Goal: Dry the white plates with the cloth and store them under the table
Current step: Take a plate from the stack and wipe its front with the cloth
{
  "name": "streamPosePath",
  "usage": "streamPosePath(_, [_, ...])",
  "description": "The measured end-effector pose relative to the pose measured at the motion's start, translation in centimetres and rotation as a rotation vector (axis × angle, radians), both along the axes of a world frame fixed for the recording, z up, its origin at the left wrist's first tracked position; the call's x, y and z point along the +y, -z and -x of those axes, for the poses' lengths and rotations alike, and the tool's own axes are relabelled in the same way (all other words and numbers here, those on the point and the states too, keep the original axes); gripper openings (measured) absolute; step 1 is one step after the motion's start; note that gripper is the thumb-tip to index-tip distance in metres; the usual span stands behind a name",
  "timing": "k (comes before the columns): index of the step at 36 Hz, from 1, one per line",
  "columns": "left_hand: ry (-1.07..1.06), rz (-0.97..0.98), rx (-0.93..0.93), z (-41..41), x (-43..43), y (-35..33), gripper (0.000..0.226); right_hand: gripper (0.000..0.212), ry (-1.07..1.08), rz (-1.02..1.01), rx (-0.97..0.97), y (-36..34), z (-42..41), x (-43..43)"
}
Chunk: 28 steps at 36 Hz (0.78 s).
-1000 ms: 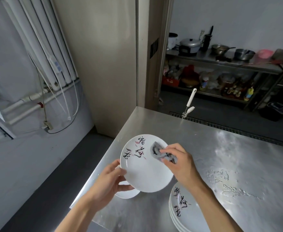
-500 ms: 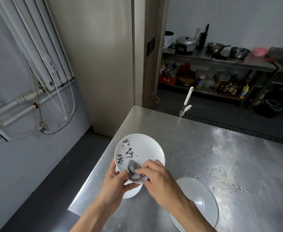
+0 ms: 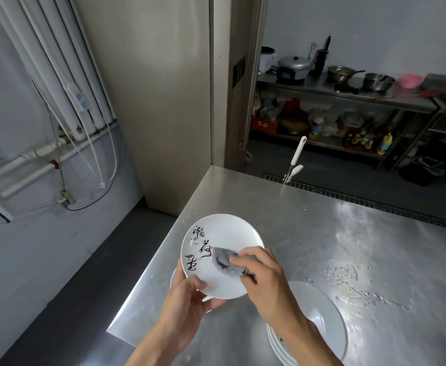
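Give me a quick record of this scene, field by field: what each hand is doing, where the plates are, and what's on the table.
Left hand: grips the lower edge of a plate, held over the table corner
Right hand: presses a grey cloth on the plate's face
Other plates: stack of plates on the table, to the right
Surface: metal, with water drops beyond the stack
Stage: drying; this plate not yet put away
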<state>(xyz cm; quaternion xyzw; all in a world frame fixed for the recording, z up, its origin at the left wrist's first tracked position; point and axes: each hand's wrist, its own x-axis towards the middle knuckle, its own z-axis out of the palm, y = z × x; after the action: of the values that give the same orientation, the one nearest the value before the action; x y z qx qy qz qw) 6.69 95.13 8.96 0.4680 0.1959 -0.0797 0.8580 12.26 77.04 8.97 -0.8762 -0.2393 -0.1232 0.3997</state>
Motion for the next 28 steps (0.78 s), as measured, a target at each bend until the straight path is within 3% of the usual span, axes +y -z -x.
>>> streamPosePath(2, [-0.025, 0.0, 0.006, 0.0, 0.1, -0.2, 0.062, 0.057, -0.023, -0.036, -0.008, -0.2, -0.5, -0.6])
streamPosePath(6, [-0.051, -0.127, 0.033, -0.8, 2.0, -0.8, 0.023, 0.057, -0.175, 0.017, -0.071, -1.4, -1.5, -2.3])
streamPosePath(10, [0.039, -0.23, 0.04, -1.5, 3.7, -0.7, 0.015, 0.05, -0.217, 0.145, -0.189, -2.0, -2.4, -3.0])
streamPosePath(14, [0.047, -0.219, 0.016, -1.6, 3.1, -0.1, 0.039, 0.032, -0.189, 0.275, -0.338, -1.3, -1.0, -1.4])
streamPosePath(18, [0.04, -0.153, 0.0, -1.5, 2.2, 0.4, 0.038, 0.034, -0.396, 0.253, -0.205, 0.4, 0.9, 0.3])
streamPosePath(20, [0.032, -0.136, -0.018, -1.3, 2.1, 0.5, 0.039, 0.047, -0.254, 0.212, -0.149, 0.5, -0.3, -0.6])
streamPosePath(23, [0.008, -0.109, -0.028, -1.1, 1.9, 0.5, 0.04, 0.049, -0.051, 0.209, -0.069, 0.2, -1.5, -1.5])
streamPosePath(26, [-0.011, -0.043, -0.046, -1.2, 1.8, 0.6, 0.046, 0.045, -0.298, 0.228, -0.016, -0.3, -0.3, -0.2])
streamPosePath(28, [-0.038, -0.027, -0.064, -1.2, 1.5, 0.6, 0.047, 0.047, -0.303, 0.212, 0.016, -0.6, -0.6, -0.2])
